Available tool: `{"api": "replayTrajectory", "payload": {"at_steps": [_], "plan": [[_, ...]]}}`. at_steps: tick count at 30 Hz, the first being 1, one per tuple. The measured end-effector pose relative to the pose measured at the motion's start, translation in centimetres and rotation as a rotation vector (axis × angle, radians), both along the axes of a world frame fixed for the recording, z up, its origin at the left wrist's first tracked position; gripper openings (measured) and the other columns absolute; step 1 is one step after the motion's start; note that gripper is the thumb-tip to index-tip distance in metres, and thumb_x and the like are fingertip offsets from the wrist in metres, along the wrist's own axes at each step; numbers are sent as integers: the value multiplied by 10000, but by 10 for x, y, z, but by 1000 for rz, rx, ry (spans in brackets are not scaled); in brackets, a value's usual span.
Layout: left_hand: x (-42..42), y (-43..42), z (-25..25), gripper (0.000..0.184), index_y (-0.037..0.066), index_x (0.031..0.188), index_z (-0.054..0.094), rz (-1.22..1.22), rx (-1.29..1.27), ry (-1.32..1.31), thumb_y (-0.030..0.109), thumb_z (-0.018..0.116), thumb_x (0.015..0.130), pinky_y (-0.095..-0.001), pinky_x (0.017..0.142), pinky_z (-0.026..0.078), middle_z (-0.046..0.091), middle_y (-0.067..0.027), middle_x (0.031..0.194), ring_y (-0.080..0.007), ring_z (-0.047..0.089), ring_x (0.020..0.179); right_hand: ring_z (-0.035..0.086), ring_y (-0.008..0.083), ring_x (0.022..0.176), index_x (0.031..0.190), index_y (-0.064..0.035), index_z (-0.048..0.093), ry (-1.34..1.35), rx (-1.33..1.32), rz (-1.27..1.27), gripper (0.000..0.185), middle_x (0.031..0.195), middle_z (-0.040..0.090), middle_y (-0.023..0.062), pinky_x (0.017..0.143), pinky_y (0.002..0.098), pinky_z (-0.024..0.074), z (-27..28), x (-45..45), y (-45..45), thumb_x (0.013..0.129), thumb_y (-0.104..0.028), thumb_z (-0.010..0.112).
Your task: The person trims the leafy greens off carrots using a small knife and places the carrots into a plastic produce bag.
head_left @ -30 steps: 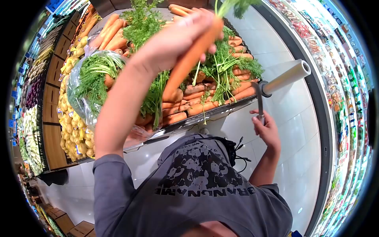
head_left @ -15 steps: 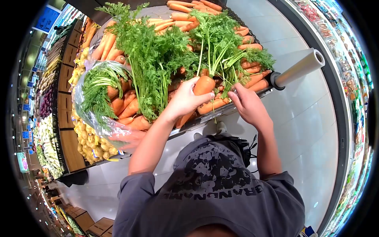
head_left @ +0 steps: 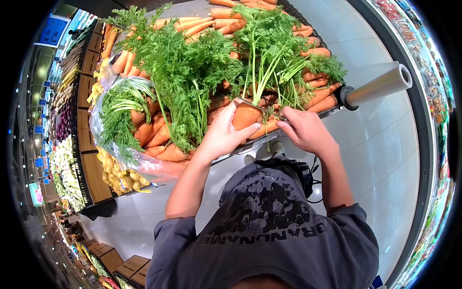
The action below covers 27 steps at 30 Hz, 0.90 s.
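My left hand is wrapped round a thick orange carrot at the front edge of the display, its leafy green top pointing away from me. A knife is gripped in my right hand. Its thin blade lies across the crown of the carrot, where the stems join; whether it has cut in, I cannot tell. Left of my hands, a clear plastic bag holds several carrots with leafy tops.
Loose carrots and more carrot greens cover the display. A roll of plastic bags sticks out at its right corner. Yellow bags of round produce lie at the left. Refrigerated shelves line the right side.
My right hand has moved towards the carrot, and the knife blade now shows across its crown. The carrot in my left hand has turned slightly. The whole view has shifted a little.
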<state>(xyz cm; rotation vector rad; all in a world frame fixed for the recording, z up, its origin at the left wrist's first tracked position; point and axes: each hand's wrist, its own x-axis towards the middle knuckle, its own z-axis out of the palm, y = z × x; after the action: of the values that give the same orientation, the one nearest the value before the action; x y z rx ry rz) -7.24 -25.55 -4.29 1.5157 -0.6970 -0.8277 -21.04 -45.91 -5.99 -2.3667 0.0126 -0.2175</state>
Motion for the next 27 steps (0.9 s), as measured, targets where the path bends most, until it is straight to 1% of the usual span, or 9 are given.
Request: {"api": "replayTrajectory", "payload": {"at_steps": [2,8,11,14,16,17,19,21,27], "plan": [[-2,-1,3,530,13,1370,501,-2,32,27,67,742,900,-297,907,532,660,-85,1202,-120,632,1068,601,451,778,960,-27,502,10,-5,5,263,811,619,208,667,511,463,2,1,-2,994,-266,607],[2,-3,6,545,27,1361,527,25,94,-137,92,770,878,-311,805,556,689,-82,1181,-128,668,1012,610,452,762,958,-26,491,-8,-57,-14,273,814,631,211,639,516,465,-1,4,0,976,-257,637],[1,-5,14,539,35,1333,562,47,210,-253,96,787,847,-319,766,560,719,-114,1123,-180,709,976,621,446,752,954,-28,487,-9,-87,-34,274,808,640,208,626,514,476,-4,5,3,963,-244,655],[3,-5,10,587,23,1356,533,31,227,-401,16,769,819,-338,878,557,733,-132,1094,-190,700,1038,640,439,753,953,-33,483,27,-119,-63,274,812,658,200,626,511,495,-11,9,6,961,-246,655],[-1,-10,17,641,44,1334,563,-118,298,-835,43,814,744,-378,861,563,729,-163,1100,-298,721,1000,650,435,758,957,-36,480,44,-134,-87,276,820,668,196,630,511,504,-32,15,6,966,-257,645],[-20,-15,29,692,73,1320,589,-187,269,-660,75,849,679,-411,890,554,697,-202,1144,-382,701,1019,660,425,716,969,-45,479,86,-173,-124,279,810,679,185,603,507,517,-55,24,0,989,-291,608],[-38,-25,47,677,99,1305,603,-237,245,-645,90,864,681,-415,905,548,683,-215,1160,-383,698,1026,680,412,679,998,-55,473,145,-195,-217,289,816,698,186,573,511,541,-64,32,1,1020,-333,551],[-25,-24,38,625,82,1292,562,-118,181,-714,107,835,730,-463,836,553,690,-203,1132,-426,681,1018,673,414,670,997,-60,476,55,-180,-218,289,809,693,191,561,514,532,-62,33,3,1023,-339,546],[0,-15,23,600,88,1294,557,-43,207,-601,102,834,761,-429,865,560,698,-176,1173,-392,693,1055,641,421,671,941,-51,505,-64,-54,-375,271,731,644,190,576,510,501,-69,40,18,1001,-294,608]]}}
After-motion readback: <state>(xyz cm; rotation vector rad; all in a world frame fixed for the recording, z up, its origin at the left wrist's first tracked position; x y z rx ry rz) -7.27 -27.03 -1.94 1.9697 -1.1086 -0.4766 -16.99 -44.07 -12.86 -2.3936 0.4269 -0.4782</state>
